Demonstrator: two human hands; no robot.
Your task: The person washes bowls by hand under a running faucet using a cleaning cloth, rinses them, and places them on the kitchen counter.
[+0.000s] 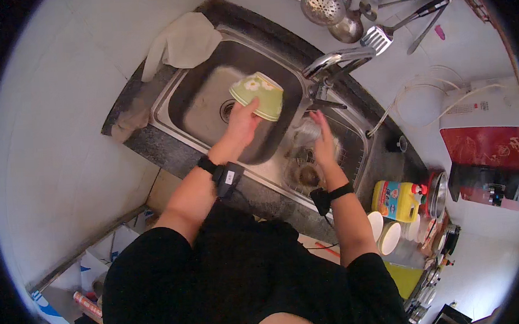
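Observation:
My left hand point(242, 121) grips the rim of a green bowl with white flowers point(262, 93), tilted with its base turned up and away, over the left basin of a stainless steel double sink point(203, 90). Part of that basin's drain point(227, 111) shows beside the hand. My right hand point(324, 136), fingers extended and apart from the bowl, is over the right basin. Under and beside it lie clear, shiny items point(304, 133) and a wire rack point(354, 157), blurred in part. The chrome faucet point(340, 61) stands behind, between the basins.
A white cloth point(191, 40) drapes over the sink's back left corner, and a brownish cloth point(132, 120) lies on the left counter. Ladles and a slotted turner point(378, 39) hang on the wall. At right stand a yellow jug point(396, 201), white bowls point(389, 239) and a red metal-rimmed container point(437, 194).

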